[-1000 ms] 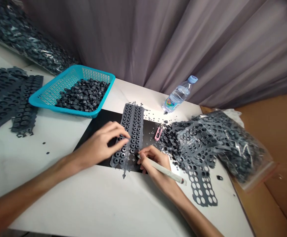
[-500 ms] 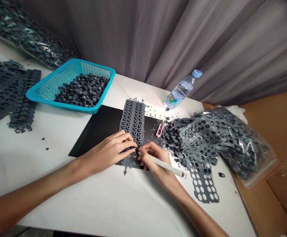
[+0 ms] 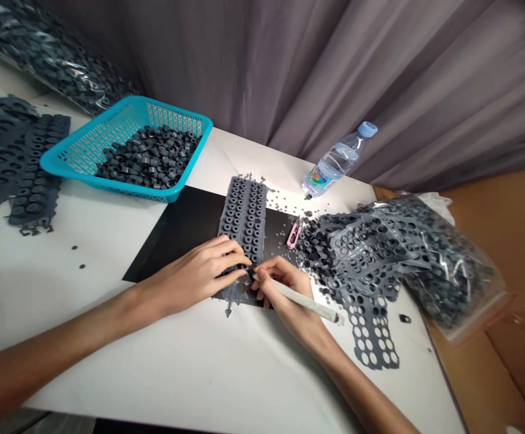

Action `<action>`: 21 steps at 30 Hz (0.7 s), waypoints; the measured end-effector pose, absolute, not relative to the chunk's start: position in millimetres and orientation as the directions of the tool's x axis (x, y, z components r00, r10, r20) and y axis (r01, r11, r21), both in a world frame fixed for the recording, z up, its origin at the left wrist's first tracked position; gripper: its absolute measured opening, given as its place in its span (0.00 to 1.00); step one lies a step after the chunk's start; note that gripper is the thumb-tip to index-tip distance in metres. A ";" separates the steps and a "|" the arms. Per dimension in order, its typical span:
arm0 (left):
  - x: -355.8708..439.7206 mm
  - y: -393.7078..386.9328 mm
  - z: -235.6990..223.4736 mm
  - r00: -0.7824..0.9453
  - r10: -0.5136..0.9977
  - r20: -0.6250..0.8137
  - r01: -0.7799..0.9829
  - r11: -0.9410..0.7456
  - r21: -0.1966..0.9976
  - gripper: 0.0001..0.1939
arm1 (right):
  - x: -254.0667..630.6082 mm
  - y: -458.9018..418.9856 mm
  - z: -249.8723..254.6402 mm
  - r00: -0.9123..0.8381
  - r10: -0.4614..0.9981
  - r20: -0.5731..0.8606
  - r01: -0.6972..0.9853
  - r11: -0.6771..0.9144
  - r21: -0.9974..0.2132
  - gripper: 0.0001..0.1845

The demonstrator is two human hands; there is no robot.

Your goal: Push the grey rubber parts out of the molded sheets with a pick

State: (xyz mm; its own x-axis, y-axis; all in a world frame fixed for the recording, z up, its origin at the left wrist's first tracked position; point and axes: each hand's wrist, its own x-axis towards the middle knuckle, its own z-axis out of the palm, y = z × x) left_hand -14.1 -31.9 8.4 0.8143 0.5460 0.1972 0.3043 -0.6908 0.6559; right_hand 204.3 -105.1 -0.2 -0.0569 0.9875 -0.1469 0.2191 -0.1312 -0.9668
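A grey rubber sheet (image 3: 245, 214) studded with small rings lies on a black mat (image 3: 185, 232). My left hand (image 3: 201, 274) rests on the sheet's near end, fingers curled and pressing it down. My right hand (image 3: 284, 292) is closed around a white pen-like tool (image 3: 305, 301), its tip touching the sheet right beside my left fingertips.
A turquoise basket (image 3: 85, 160) of loose black rings stands at the back left. Punched-out sheets (image 3: 370, 337) and a plastic bag of rubber sheets (image 3: 429, 265) lie right. A water bottle (image 3: 337, 160), pink snips (image 3: 293, 234), more sheets (image 3: 13, 169) far left, a curtain behind.
My left hand slid down the sheet toward its near end and closer to the tool tip. The view shifted slightly; my right hand stayed put.
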 end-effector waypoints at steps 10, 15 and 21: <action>-4.8 -38.4 7.9 0.590 0.760 0.271 0.336 -0.537 0.774 0.11 | 205.7 -106.0 1.8 -0.063 0.994 -0.094 0.363 -0.065 -0.930 0.10; -8.4 -31.8 12.3 0.552 0.801 0.231 0.337 -0.467 0.818 0.10 | 206.7 -106.4 -1.0 -0.064 0.989 -0.137 0.245 -0.117 -0.962 0.11; -12.3 -30.9 6.5 0.689 0.699 0.188 0.346 -0.546 0.763 0.09 | 207.0 -106.2 -3.5 -0.055 0.988 -0.145 0.116 -0.138 -0.984 0.10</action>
